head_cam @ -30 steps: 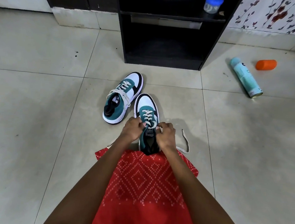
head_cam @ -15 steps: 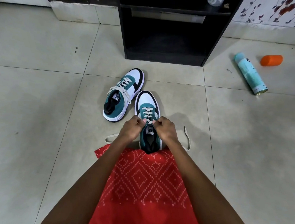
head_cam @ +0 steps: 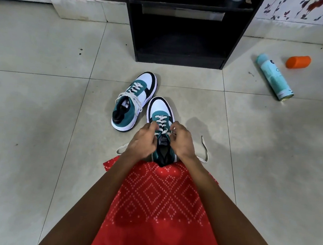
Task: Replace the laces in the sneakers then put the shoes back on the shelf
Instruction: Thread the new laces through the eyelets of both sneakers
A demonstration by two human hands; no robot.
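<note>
Head view: left hand (head_cam: 142, 142) and right hand (head_cam: 182, 141) each pinch the lace (head_cam: 161, 124) at the near shoe's (head_cam: 160, 107) upper eyelets. The shoe sits on the floor, heel at the red cloth (head_cam: 158, 199). Second shoe (head_cam: 137, 99) is just left, shelf (head_cam: 133, 33) beyond.

Grips eased apart on the near sneaker (head_cam: 161, 107)
Left grip (head_cam: 142, 143) and right grip (head_cam: 182, 143) met over the tongue before; now they sit slightly apart, each pinching the lace (head_cam: 161, 123).
</note>
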